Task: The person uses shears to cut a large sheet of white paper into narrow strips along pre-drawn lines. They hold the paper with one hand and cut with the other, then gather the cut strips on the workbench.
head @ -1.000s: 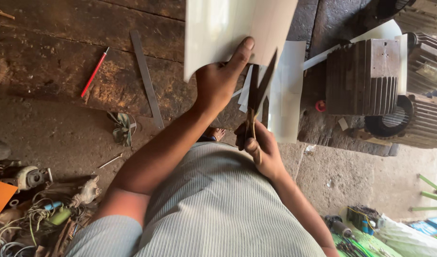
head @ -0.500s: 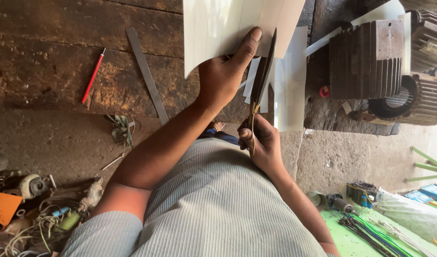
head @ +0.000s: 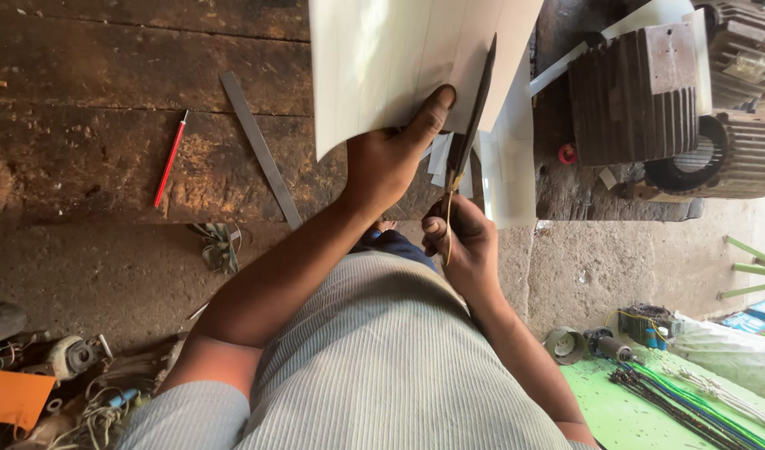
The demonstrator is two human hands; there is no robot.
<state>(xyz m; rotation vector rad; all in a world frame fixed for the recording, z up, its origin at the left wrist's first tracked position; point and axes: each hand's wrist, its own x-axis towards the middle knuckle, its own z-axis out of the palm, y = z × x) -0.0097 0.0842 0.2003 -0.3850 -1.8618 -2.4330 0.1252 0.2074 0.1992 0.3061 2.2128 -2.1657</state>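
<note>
My left hand [head: 391,158] grips the lower edge of a large white sheet [head: 399,58], thumb on top, holding it up over a dark wooden workbench [head: 91,108]. My right hand [head: 464,242] holds a pair of long dark scissors [head: 470,125] by the handles. The blades point up and lie against the sheet's right part. More white sheet pieces [head: 507,158] hang beside the blades.
A red pencil [head: 171,158] and a metal ruler [head: 260,150] lie on the bench. Ribbed motor housings [head: 640,83] stand at the right. Tangled wires and an orange piece [head: 16,396] sit lower left; a green surface with cables [head: 674,400] lies lower right.
The scissors have moved further up along the sheet. My left hand has kept its grip on the sheet, and the view has shifted slightly.
</note>
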